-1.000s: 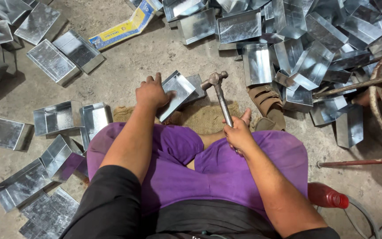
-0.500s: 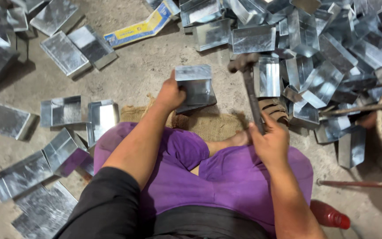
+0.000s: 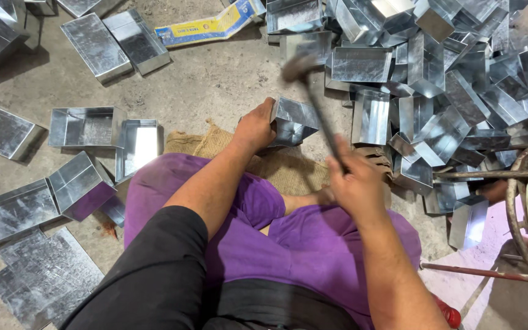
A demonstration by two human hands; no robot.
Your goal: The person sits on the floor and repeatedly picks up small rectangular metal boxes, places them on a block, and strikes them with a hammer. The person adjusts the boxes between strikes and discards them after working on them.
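My left hand grips a shiny sheet-metal box by its left edge and holds it on a piece of burlap sacking on the concrete floor. My right hand is closed around the handle of a hammer. The hammer head is raised and blurred above the box, just behind it. I sit cross-legged in purple trousers, with both forearms reaching forward over my knees.
A large heap of folded metal boxes fills the floor ahead and to the right. Finished boxes and flat metal sheets lie at the left. A yellow and blue carton lies farther off. A rusty metal frame stands at right.
My right hand has swung the hammer up from resting low to raised over the box. My left hand has turned and repositioned the box on the sacking.
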